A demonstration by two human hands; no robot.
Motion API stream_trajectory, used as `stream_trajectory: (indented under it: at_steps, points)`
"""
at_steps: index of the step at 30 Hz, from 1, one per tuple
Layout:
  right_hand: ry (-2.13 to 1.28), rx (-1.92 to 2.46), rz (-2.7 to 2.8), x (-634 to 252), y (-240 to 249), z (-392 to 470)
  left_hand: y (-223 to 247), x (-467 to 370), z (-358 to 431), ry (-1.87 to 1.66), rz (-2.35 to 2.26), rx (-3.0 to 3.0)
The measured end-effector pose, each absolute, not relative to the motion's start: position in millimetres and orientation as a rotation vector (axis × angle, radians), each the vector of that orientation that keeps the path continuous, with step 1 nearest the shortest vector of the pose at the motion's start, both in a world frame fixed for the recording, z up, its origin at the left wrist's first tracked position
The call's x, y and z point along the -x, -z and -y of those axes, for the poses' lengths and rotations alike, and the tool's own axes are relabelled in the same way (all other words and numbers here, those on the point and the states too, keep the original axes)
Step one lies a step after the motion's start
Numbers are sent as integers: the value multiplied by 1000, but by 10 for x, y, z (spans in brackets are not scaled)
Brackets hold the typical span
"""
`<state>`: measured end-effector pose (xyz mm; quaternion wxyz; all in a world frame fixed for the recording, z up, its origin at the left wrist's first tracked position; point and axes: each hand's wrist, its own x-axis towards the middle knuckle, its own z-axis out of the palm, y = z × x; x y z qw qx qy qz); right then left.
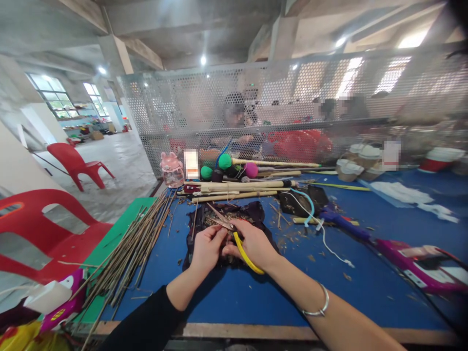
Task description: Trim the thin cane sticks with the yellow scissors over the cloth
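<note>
My right hand (pixel 251 243) grips a pair of scissors (pixel 244 249) with yellow handles, the blades parted and pointing up to the left. Close beside it, my left hand (pixel 208 247) has its fingers pinched together just below the blades; whatever they hold is too small or hidden to name. Beneath both hands lies a dark cloth (pixel 256 212) covered with small brown plant scraps (pixel 230 217). A bundle of thin brown sticks (pixel 131 248) rests to the left of the cloth.
Pale rods (pixel 241 185) and green and pink balls (pixel 225 161) lie behind the cloth. A pink bottle (pixel 171 170) stands at the back left. Purple-and-white packaging (pixel 420 265) is at right. A perforated metal screen (pixel 204 112) borders the table, with people beyond. Red chairs (pixel 69 229) stand left.
</note>
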<state>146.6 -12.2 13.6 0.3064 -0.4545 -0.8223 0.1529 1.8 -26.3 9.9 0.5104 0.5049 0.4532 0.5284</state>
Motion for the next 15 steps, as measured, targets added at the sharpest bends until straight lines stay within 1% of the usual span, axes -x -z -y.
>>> stream_trajectory:
  at_steps: [6,11,15]
  points:
    - [-429,1219,2196,-1455,-144,129,-63,-24,244,-1288,-1115,-1125]
    - [-348,1192,2205,-1437,-126,133,-96,-27,240,-1363,-1030,-1137]
    - [-331,1124,2222,-1429,-145,144,-90,-24,242,-1369,-1046,-1147]
